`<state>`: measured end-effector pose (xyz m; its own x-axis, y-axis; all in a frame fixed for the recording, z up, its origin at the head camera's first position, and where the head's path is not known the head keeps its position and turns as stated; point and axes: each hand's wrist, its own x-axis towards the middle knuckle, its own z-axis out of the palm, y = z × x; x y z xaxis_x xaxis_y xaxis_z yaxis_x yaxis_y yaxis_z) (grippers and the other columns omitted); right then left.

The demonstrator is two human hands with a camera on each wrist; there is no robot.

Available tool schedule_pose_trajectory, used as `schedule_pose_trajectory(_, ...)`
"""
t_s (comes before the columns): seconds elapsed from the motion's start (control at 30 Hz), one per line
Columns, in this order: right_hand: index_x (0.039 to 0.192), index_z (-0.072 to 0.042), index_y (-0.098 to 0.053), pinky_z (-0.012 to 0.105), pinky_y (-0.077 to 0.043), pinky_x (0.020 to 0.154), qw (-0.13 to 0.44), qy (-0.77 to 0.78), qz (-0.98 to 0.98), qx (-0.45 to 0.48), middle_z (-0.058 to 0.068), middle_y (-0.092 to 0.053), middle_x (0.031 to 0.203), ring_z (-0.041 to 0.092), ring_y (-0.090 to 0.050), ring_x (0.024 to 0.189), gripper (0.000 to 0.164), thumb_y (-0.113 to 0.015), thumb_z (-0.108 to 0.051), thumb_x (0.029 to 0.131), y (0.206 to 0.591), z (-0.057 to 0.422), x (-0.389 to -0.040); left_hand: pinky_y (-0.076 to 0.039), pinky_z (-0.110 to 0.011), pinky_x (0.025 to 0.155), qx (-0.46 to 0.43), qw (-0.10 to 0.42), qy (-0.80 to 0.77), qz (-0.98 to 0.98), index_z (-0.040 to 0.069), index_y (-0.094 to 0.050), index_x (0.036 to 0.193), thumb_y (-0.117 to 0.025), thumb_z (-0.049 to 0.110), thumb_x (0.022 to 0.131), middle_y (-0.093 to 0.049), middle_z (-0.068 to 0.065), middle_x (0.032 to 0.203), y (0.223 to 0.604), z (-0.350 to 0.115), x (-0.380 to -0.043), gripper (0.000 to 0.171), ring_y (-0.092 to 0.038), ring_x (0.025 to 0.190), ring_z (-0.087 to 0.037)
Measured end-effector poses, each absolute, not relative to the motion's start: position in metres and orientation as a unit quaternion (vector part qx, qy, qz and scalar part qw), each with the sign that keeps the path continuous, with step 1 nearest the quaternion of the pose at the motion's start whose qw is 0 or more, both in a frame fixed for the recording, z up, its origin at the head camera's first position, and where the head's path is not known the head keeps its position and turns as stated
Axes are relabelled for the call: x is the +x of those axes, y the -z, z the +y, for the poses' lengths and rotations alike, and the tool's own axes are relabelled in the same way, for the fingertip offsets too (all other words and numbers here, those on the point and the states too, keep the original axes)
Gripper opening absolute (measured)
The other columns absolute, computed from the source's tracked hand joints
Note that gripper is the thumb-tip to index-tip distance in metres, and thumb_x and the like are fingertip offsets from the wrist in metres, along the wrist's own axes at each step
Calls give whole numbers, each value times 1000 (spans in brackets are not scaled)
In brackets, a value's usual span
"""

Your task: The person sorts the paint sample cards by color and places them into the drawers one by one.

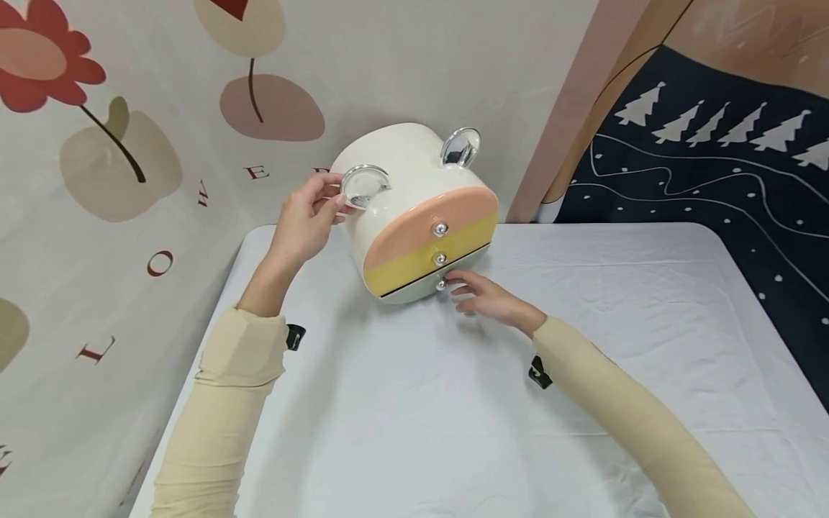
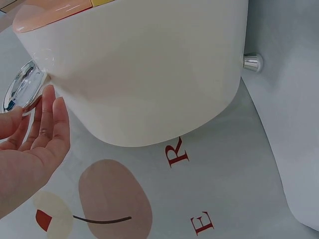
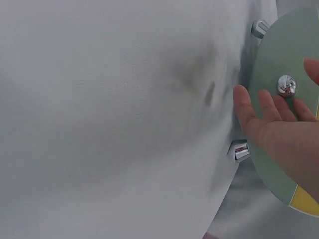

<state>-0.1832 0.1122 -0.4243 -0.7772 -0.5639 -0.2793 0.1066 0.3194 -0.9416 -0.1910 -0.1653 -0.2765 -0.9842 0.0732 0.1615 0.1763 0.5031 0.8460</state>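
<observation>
A cream drawer box (image 1: 395, 155) with chrome ears stands on the white-covered table. Its rounded front has a peach drawer, a yellow drawer (image 1: 403, 262) and a pale green bottom drawer (image 3: 280, 55), each with a round silver knob. A dark line runs between yellow and green. My left hand (image 1: 307, 219) holds the rim of the left chrome ear (image 1: 365, 185) between thumb and fingers. At the bottom knob (image 3: 286, 85), my right hand (image 1: 487, 296) has its fingers just below and its thumb apart; whether a fingertip touches the knob, I cannot tell.
Behind the box hangs a pale cloth (image 1: 388, 65) printed with flowers and letters. A dark cloth with white trees (image 1: 699, 173) hangs at the right. Short silver feet (image 3: 241, 151) support the box. The table (image 1: 615, 288) extends in front and to the right.
</observation>
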Motion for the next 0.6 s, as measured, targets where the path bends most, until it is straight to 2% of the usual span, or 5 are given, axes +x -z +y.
schedule_pose_trajectory(0.27,127,4,-40,42,-39,97,291,571,757,-128,17,-39,131,36,-36,124,49,-51,11,80,427,105,-196,-51,-22,76,-74,54,499,-862,1,-49,123,-46,5,95,-56,-15,106,276,-165,-191,29,-61,89,-18)
schedule_pose_trajectory(0.4,128,4,-39,43,-37,99,291,570,757,-133,18,-38,132,37,-35,124,50,-51,10,80,426,105,-195,-51,-20,75,-70,54,503,-860,1,-49,123,-46,5,95,-56,-14,106,277,-165,-192,29,-61,89,-18)
schedule_pose_trajectory(0.6,134,2,-36,46,-41,95,305,577,743,-146,17,-35,137,39,-37,123,53,-52,6,83,425,113,-192,-51,-22,76,-67,53,503,-860,2,-49,124,-46,7,95,-56,-14,107,279,-164,-192,29,-61,91,-20)
